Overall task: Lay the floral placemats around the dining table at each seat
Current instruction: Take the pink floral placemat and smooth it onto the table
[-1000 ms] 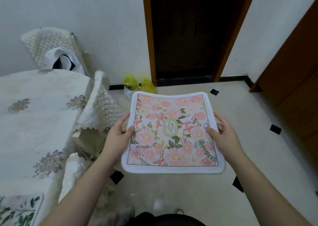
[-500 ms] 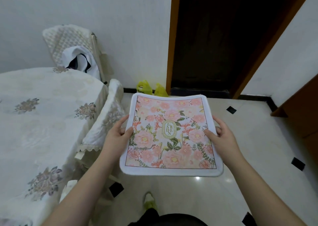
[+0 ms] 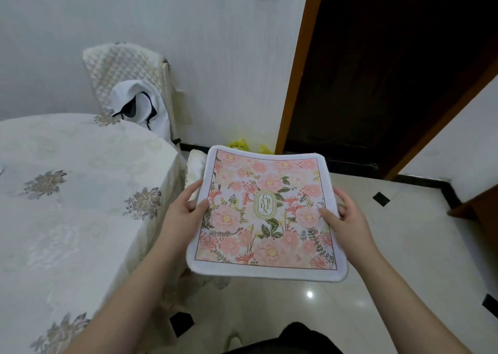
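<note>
I hold a floral placemat (image 3: 266,213) flat in the air, pink flowers with a white border and a "GARDEN" oval in its middle. My left hand (image 3: 183,213) pinches its left edge, thumb on top. My right hand (image 3: 345,219) pinches its right edge the same way. The mat hangs over the floor, just right of the dining table (image 3: 67,192), which wears a white embroidered cloth. No placemat shows on the visible part of the table.
A chair with a quilted cover (image 3: 129,76) and a white bag (image 3: 140,108) stands at the table's far side by the wall. Another covered chair (image 3: 195,165) is tucked behind the mat. A yellow bag (image 3: 239,144) lies by the dark doorway (image 3: 377,71). Wooden furniture (image 3: 482,205) stands at right.
My view has swung left and up along the table; the far chair and table top fill more of the frame. Both hands keep the same hold on the mat.
</note>
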The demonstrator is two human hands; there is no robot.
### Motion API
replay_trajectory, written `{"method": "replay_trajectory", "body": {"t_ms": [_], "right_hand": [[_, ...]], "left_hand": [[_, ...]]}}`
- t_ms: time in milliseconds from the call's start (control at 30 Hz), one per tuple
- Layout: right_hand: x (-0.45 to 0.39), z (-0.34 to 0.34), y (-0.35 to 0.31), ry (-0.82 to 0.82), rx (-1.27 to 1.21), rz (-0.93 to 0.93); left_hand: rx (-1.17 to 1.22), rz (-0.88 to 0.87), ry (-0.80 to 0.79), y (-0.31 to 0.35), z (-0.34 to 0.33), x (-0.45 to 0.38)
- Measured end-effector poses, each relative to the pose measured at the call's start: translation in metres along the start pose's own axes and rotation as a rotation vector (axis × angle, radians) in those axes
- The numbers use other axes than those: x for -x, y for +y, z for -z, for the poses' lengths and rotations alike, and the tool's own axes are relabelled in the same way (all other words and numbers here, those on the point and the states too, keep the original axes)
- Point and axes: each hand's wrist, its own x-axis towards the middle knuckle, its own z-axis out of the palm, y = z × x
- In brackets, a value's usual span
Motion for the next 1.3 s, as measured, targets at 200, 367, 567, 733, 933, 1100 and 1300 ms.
{"method": "replay_trajectory", "body": {"t_ms": [200,367,567,733,933,1100,1300], "right_hand": [[-0.066,0.001,-0.003,-0.025,-0.005,-0.008],[-0.135,0.011,-0.007,-0.074,-0.01,-0.001],[-0.216,0.026,-0.021,-0.135,-0.005,0.003],[-0.264,0.022,-0.034,-0.195,0.0,0.011],[-0.313,-0.002,-0.046,-0.259,0.005,0.01],[-0.355,-0.033,-0.057,-0.305,0.022,0.019],[-0.405,-0.082,-0.084,-0.356,0.067,0.032]], "left_hand": [[0.018,0.019,0.012,0.013,-0.02,-0.049],[-0.016,0.023,0.049,0.038,-0.049,-0.094],[0.02,0.07,0.095,0.055,-0.077,-0.148],[0.034,0.087,0.179,0.069,-0.087,-0.172],[0.077,0.13,0.266,0.074,-0.08,-0.203],[0.057,0.156,0.301,0.065,-0.065,-0.24],[0.109,0.153,0.357,0.065,-0.043,-0.29]]}}
